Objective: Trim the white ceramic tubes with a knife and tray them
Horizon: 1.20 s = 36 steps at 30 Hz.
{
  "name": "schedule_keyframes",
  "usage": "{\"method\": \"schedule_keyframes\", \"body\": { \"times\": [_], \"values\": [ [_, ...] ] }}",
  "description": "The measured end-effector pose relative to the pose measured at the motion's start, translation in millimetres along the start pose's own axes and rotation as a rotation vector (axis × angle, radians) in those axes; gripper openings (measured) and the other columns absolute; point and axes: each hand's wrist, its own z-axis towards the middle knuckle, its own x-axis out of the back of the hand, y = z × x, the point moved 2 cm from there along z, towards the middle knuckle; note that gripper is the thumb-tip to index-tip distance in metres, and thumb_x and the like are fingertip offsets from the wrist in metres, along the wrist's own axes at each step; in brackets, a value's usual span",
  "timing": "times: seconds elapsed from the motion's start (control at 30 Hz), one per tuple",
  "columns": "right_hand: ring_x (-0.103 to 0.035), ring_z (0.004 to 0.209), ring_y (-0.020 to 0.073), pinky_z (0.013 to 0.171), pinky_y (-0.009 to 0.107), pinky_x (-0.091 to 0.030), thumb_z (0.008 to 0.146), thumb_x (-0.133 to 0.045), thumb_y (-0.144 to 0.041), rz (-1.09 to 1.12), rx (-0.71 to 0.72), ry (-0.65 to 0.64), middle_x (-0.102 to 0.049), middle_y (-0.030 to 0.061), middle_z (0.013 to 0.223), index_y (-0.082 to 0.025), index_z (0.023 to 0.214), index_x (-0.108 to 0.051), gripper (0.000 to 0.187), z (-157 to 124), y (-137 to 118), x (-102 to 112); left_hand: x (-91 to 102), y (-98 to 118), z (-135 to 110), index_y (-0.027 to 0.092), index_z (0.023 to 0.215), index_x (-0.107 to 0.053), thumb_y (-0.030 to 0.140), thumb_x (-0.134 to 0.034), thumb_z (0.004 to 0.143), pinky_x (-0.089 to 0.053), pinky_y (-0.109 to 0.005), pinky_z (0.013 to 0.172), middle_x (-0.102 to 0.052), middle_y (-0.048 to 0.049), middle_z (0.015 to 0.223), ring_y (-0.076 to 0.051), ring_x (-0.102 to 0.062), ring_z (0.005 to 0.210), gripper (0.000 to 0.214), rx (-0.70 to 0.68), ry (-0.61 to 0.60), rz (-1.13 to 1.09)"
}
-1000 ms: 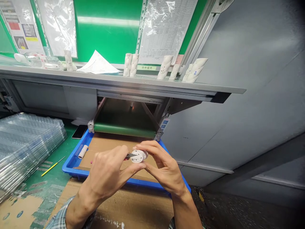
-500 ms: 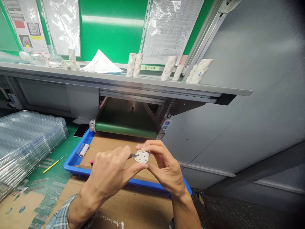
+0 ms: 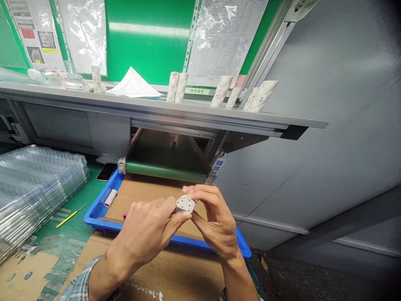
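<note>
Holding a white plastic disc (image 3: 186, 204) up between both hands, above the tray, with its face of small holes turned up toward the head camera. Right hand (image 3: 216, 222): fingers (image 3: 203, 193) together and clamped on the disc's upper rim, thumb under it. Left hand (image 3: 144, 230): fingers curled together just beside the disc, thumb reaching to its lower edge. Can't tell if the left hand is gripping the disc or anything else; the view of its palm side is blocked.

State of things: the disc is in hand, not seated on anything. A white tube (image 3: 110, 198) lies alone on the cardboard liner (image 3: 142, 191) in the blue plastic tray (image 3: 94, 218), well apart from the disc. Nothing in view shows the two joined. Up on the metal shelf (image 3: 156, 105) stand about seven white patterned tubes (image 3: 221, 91), in a single pair and loose groups, some tilted. Their ends are too small to read from here, so can't say what's been done to them.

On the green-matted surface (image 3: 90, 196), left of the tray: a stack of clear plastic blister trays (image 3: 37, 184), a phone (image 3: 106, 172) and a thin yellow-handled tool (image 3: 70, 221), none touched by either hand.
</note>
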Motion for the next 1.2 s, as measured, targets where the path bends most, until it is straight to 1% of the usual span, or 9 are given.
{"method": "schedule_keyframes", "body": {
  "times": [0.13, 0.27, 0.37, 0.47, 0.57, 0.7, 0.93, 1.07, 1.2],
  "values": [
    [-0.070, 0.118, 0.0219, 0.105, 0.037, -0.061, 0.102, -0.075, -0.016, 0.021, -0.016, -0.008, -0.067, 0.0047, 0.123, -0.034, 0.133, -0.068, 0.036, 1.1, 1.7, -1.4, 3.0, -4.2, 2.2, 0.023, 0.090, -0.061, 0.052, -0.041, 0.118, -0.032, -0.032, 0.054, -0.072, 0.0034, 0.075, -0.015, -0.063, 0.056, 0.044, 0.007, 0.051, -0.133],
    [-0.069, 0.121, 0.0233, 0.103, 0.036, -0.062, 0.105, -0.071, -0.020, -0.053, -0.030, -0.084, -0.069, 0.0079, 0.128, -0.032, 0.143, -0.065, 0.041, 3.4, -2.6, -6.0, 2.7, -7.4, 4.7, 0.023, 0.119, -0.064, 0.047, -0.048, 0.117, -0.043, -0.027, 0.062, -0.079, 0.0033, 0.092, -0.013, -0.070, 0.067, 0.029, -0.027, 0.174, -0.160],
    [-0.070, 0.123, 0.0226, 0.107, 0.034, -0.062, 0.106, -0.071, -0.020, -0.121, -0.009, -0.116, -0.070, 0.0082, 0.133, -0.032, 0.153, -0.060, 0.049, 3.2, -8.3, -11.9, -0.3, -5.7, 5.5, 0.021, 0.103, -0.065, 0.047, -0.046, 0.118, -0.041, -0.030, 0.058, -0.073, 0.0028, 0.079, -0.015, -0.068, 0.064, 0.036, -0.073, 0.237, -0.050],
    [-0.072, 0.115, 0.0209, 0.101, 0.031, -0.064, 0.106, -0.074, -0.028, -0.150, -0.026, -0.040, -0.069, 0.0070, 0.124, -0.033, 0.147, -0.068, 0.043, 2.4, -10.4, -13.3, 0.1, -4.3, 6.8, 0.019, 0.101, -0.067, 0.049, -0.040, 0.119, -0.044, -0.032, 0.063, -0.071, -0.0005, 0.082, -0.018, -0.067, 0.071, 0.044, -0.105, 0.203, -0.017],
    [-0.073, 0.114, 0.0198, 0.103, 0.030, -0.063, 0.105, -0.074, -0.027, -0.161, -0.062, 0.022, -0.070, 0.0055, 0.123, -0.036, 0.145, -0.071, 0.041, 1.7, -8.6, -10.6, 5.9, -6.9, 7.5, 0.019, 0.127, -0.069, 0.040, -0.034, 0.120, -0.048, -0.033, 0.071, -0.071, -0.0040, 0.095, -0.021, -0.065, 0.084, 0.041, -0.084, 0.166, -0.006],
    [-0.074, 0.126, 0.0188, 0.115, 0.032, -0.059, 0.103, -0.078, -0.020, -0.038, -0.110, 0.065, -0.077, 0.0015, 0.136, -0.038, 0.145, -0.068, 0.047, -1.7, -5.1, -7.3, 12.7, -10.5, 4.9, 0.025, 0.148, -0.062, 0.037, -0.035, 0.120, -0.046, -0.028, 0.066, -0.061, -0.0012, 0.091, -0.017, -0.060, 0.078, 0.041, -0.053, 0.159, -0.016],
    [-0.073, 0.134, 0.0216, 0.124, 0.041, -0.056, 0.103, -0.076, -0.013, 0.015, -0.089, 0.069, -0.076, 0.0023, 0.143, -0.034, 0.141, -0.068, 0.044, -5.3, -6.4, -8.2, 10.6, -11.3, -0.3, 0.028, 0.153, -0.058, 0.030, -0.046, 0.119, -0.049, -0.028, 0.076, -0.074, -0.0029, 0.110, -0.016, -0.067, 0.091, 0.037, -0.100, 0.142, -0.103],
    [-0.072, 0.136, 0.0227, 0.125, 0.044, -0.056, 0.102, -0.075, -0.010, -0.010, -0.057, 0.066, -0.076, 0.0026, 0.143, -0.033, 0.140, -0.068, 0.045, -3.1, -8.1, -7.7, 11.4, -11.3, 0.3, 0.024, 0.149, -0.062, 0.030, -0.046, 0.119, -0.048, -0.029, 0.074, -0.076, -0.0022, 0.105, -0.016, -0.066, 0.086, 0.034, -0.118, 0.151, -0.093],
    [-0.071, 0.138, 0.0266, 0.129, 0.054, -0.052, 0.103, -0.072, -0.009, -0.048, 0.003, 0.043, -0.076, 0.0042, 0.142, -0.032, 0.144, -0.067, 0.047, -1.3, -9.1, -6.2, 13.1, -11.7, -0.1, 0.024, 0.145, -0.066, 0.030, -0.048, 0.118, -0.049, -0.027, 0.074, -0.075, -0.0010, 0.100, -0.016, -0.066, 0.084, 0.032, -0.102, 0.152, -0.117]
  ]
}}
